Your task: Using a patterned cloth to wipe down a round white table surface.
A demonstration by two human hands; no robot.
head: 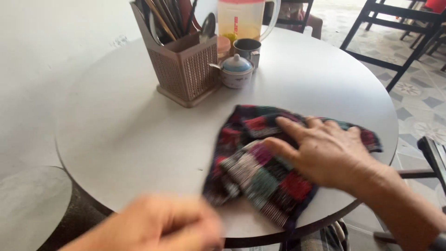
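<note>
Two hands are in view over a round grey desk [116,130]. We note the right hand [325,151] lying flat on a checked cloth [265,162], fingers [292,128] spread apart and pressing down, not clamped on anything. That cloth sits at the near right of the desk, crumpled, its lower corner reaching the desk rim and its right corner close to the far-right edge.

We see the left hand [162,227] low at the near edge, badly blurred; we cannot tell whether its fingers are apart or together, nor whether it touches the desk. It is near the cloth's left corner.

Open room: the left and centre of the desk are bare between the cloth and a brown cutlery holder [183,69]. Just beside the holder stand a small lidded pot [236,70], a metal cup [247,49] and a pitcher [241,18], grouped at the far side, well apart from the cloth.

Cut off: the pitcher's top and the utensil handles run out of frame. Dark chair frames [395,28] stand on the tiled floor to the right, partly cropped.
</note>
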